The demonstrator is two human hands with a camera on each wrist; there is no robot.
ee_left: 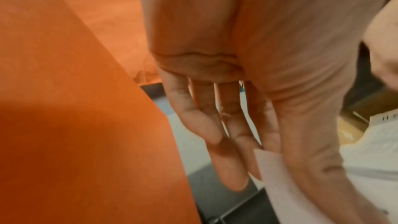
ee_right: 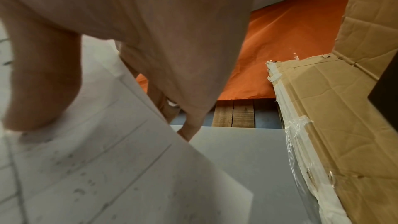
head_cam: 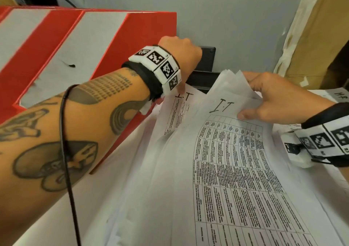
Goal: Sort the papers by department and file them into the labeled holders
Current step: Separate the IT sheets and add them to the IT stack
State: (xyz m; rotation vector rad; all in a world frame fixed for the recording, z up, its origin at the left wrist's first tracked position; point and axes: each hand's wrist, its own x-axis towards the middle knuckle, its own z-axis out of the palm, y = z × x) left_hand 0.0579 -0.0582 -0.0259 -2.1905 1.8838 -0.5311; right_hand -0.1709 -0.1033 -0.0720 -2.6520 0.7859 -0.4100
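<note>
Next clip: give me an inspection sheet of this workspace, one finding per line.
Surface: pale grey table, mostly under paper.
Job's things: stack of printed sheets marked "I.T"; second "I.T" sheet beneath it at left; red holders; black tray behind the papers.
Clutter: sheet marked "H.R" at far right.
Hands: left hand fingers straight, touching the second "I.T" sheet; right hand pinches the stack's top edge.
Cables: black cable along the left forearm.
Surroundings: grey partition, cardboard boxes.

The head view looked down from above on papers (head_cam: 217,151) and red holders (head_cam: 132,43); both wrist views sat close under the palms, sharing them.
</note>
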